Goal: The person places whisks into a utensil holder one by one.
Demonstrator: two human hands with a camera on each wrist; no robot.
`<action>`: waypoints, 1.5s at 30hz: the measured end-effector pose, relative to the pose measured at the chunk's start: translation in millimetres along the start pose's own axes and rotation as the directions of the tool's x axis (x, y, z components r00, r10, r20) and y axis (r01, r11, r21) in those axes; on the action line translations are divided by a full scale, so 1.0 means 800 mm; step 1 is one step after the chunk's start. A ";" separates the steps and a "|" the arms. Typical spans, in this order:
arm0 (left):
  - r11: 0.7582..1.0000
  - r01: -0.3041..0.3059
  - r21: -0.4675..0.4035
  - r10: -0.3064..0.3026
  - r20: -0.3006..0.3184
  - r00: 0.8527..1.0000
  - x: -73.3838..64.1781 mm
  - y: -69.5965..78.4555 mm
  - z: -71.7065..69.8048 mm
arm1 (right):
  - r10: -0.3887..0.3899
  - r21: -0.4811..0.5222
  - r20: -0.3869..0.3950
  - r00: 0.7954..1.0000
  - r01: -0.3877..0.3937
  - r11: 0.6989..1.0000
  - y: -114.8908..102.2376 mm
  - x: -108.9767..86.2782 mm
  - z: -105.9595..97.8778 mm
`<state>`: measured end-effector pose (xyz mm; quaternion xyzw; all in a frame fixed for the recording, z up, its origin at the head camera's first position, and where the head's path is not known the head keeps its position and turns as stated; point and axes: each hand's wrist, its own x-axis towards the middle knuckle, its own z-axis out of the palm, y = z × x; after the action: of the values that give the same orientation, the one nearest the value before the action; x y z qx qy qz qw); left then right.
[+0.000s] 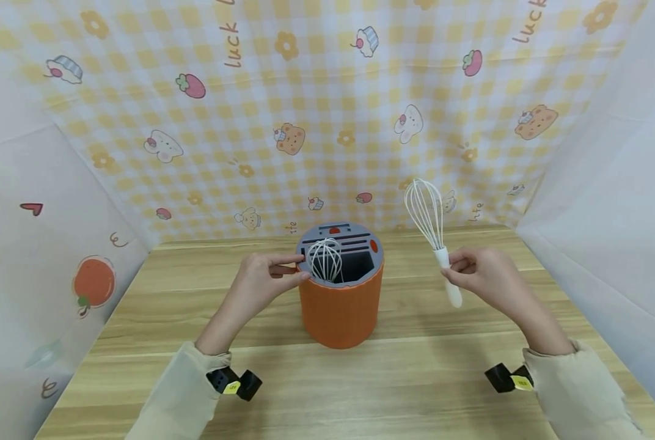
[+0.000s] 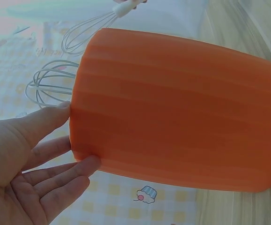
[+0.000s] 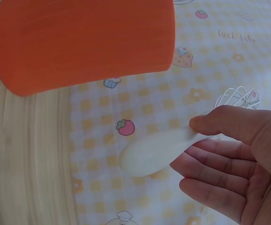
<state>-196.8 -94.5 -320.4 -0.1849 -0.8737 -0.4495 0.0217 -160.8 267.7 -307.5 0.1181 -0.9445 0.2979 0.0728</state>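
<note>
An orange utensil holder (image 1: 340, 315) with a grey slotted top stands upright on the table. One whisk (image 1: 324, 260) sits in its large compartment, wire loops up and handle hidden inside. My left hand (image 1: 264, 278) holds the holder's left side at the rim, the thumb toward the front and the fingers farther back. Off to the right, my right hand (image 1: 484, 275) pinches a second whisk (image 1: 440, 253) by its white handle, between thumb and fingers. That whisk is raised above the table and apart from the holder, its wires pointing up and slightly left.
The wooden table (image 1: 206, 305) reaches back to a yellow checked cloth (image 1: 327, 110) that hangs just behind the holder. White sheets border the left and right sides. Dark slots and red-orange patches mark the holder's top (image 1: 335, 229).
</note>
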 end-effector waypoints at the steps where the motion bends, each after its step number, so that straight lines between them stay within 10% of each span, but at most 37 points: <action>1: 1.000 -0.002 -0.003 0.002 0.001 1.000 0.000 0.000 0.000 | -0.003 0.004 -0.001 1.000 0.003 1.000 -0.001 0.001 0.001; 45: 1.000 -0.003 -0.001 0.003 -0.006 1.000 0.002 0.000 0.000 | -0.142 0.035 -0.144 0.979 0.148 0.988 -0.055 0.049 0.006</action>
<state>-198.3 -94.3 -320.3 -0.1847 -0.8732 -0.4504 0.0251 -187.0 223.0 -279.0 0.1670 -0.9188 0.3207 0.1581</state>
